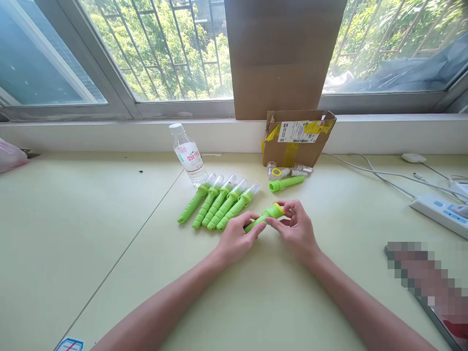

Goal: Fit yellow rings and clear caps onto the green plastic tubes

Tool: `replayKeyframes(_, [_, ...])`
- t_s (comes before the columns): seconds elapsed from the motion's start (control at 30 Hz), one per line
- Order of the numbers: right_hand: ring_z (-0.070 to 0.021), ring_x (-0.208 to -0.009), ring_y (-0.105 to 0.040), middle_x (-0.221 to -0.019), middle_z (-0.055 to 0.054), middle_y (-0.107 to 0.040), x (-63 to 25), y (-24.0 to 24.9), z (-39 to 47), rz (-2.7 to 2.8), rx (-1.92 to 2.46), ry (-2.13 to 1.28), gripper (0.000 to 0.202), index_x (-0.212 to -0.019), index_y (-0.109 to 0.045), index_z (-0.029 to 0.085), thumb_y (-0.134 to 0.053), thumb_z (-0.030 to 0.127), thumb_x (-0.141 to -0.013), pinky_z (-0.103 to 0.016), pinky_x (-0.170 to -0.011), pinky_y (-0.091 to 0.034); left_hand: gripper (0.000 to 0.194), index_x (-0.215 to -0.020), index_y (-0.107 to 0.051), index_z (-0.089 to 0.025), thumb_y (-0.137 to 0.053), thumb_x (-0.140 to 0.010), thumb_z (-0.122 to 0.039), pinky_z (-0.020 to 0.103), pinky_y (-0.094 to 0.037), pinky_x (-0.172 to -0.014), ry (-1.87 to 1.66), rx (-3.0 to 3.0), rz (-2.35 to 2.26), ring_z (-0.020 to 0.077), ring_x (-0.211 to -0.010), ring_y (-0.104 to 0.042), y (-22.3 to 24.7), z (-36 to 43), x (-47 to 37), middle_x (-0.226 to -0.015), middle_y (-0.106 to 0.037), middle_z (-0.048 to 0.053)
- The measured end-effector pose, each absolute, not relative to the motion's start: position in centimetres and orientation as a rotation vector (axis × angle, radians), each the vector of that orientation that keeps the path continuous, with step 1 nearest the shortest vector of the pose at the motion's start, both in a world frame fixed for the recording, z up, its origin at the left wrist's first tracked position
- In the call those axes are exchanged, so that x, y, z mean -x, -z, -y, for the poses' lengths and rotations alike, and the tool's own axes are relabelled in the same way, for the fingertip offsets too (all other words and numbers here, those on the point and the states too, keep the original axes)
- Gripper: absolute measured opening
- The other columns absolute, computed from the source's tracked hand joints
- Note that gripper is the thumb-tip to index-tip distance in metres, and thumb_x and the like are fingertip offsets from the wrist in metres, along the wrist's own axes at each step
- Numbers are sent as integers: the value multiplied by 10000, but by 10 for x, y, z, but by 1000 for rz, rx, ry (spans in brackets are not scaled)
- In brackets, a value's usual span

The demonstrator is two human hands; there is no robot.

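Pale green table (146, 282) beneath a window (161, 48): two hands on one green tube

The left hand (237, 234) has its thumb and fingers closed narrowly on the near left end of a slim green tube (270, 213). The right hand (298, 229) holds the wider far right end, its fingers curled around a yellow ring (279, 208) there. The tube is held at a slant between the hands, at the middle of the scene.

Just left and farther off, five capped green tubes (223, 204) lie side by side in a slanted row, their clear ends pointing far. A clear bottle (188, 153) with a white cap stands just beyond the leftmost ones.

Beyond the right hand lies a loose green tube (287, 183), its open end to the left. Small clear pieces (288, 170) are gathered behind it, before an open cardboard box (296, 136) with yellow tape. A tall cardboard panel (285, 58) rises behind the box, against the window.

At the right, white cables (380, 170) run near a white power strip (442, 214). Near right is a flat object (431, 292), mostly hidden by pixelation.
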State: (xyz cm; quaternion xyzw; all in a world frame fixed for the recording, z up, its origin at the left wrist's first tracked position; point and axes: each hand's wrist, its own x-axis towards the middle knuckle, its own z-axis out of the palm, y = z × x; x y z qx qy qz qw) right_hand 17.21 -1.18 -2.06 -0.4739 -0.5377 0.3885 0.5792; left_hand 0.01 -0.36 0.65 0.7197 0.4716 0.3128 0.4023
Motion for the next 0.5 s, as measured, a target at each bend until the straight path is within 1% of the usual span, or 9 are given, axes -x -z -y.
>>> replayKeyframes(0.17, [-159,-751,-659,-1063,-40,-593,-172,24,11,1213,1104,-914,423,-821,-415,227,-786,378,-686,-333,-644,-598,356,-924,-642,-160,-543,-854,-495,202,-305,-440,-773,-1716,-1151,81,-480,-413,-11,5,-1,-577,-530,-30])
replayKeyframes(0.37, [-156,-753,-653,-978,-27,-601,-170,22,13,1196,1105,-885,396,-790,-423,220,-772,385,-705,-326,-653,-603,421,-943,-623,-164,-556,-816,-560,190,-269,-359,-688,-1513,-1105,54,-381,-378,-12,5,-1,-593,-564,-29])
replayKeyframes(0.5, [-188,-815,-663,-1030,-53,-626,-169,20,13,1201,1093,-908,444,-831,-396,236,-792,375,-685,-306,-601,-595,429,-924,-614,-171,-569,-802,-579,186,-276,-351,-640,-1426,-1049,50,-374,-374,-13,4,0,-594,-557,-35])
